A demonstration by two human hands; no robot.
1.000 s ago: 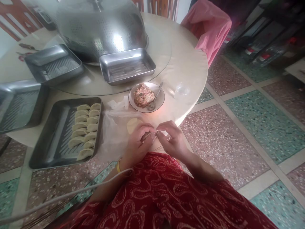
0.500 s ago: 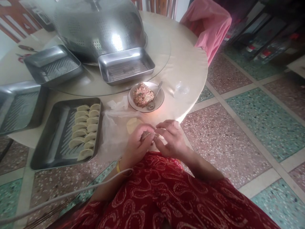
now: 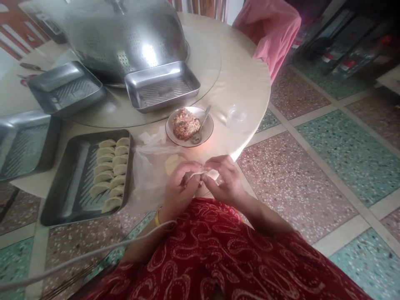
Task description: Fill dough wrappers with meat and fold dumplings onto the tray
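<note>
At the near edge of the round cream-coloured table (image 3: 243, 83), both hands meet over the person's lap, which is covered by red patterned cloth (image 3: 212, 250). The left hand (image 3: 179, 187) and the right hand (image 3: 225, 179) come together fingertip to fingertip, pinching a pale, half-folded dumpling (image 3: 197, 173) between them; most of it is hidden by the fingers, so the seam seems partly closed, though this is hard to tell. A yellow bangle (image 3: 156, 217) sits on the left wrist.

Just beyond the left hand, a round flat dough wrapper (image 3: 172, 162) lies on a sheet of thin clear plastic (image 3: 146, 175). Behind that stands a white shallow bowl of minced filling (image 3: 185, 124) with a metal spoon (image 3: 201, 127) leaning in it. To the left, a dark rectangular metal tray (image 3: 68, 183) holds two rows of folded pale dumplings (image 3: 111, 166).

Farther back, three more shiny steel trays rest on the table: one near the bowl (image 3: 162, 85), one to its left (image 3: 64, 87), and one at the left edge (image 3: 21, 143). A big perforated steel dome cover (image 3: 125, 37) stands behind them. A pink cloth (image 3: 271, 29) hangs over a chair at the far right of the table.
</note>
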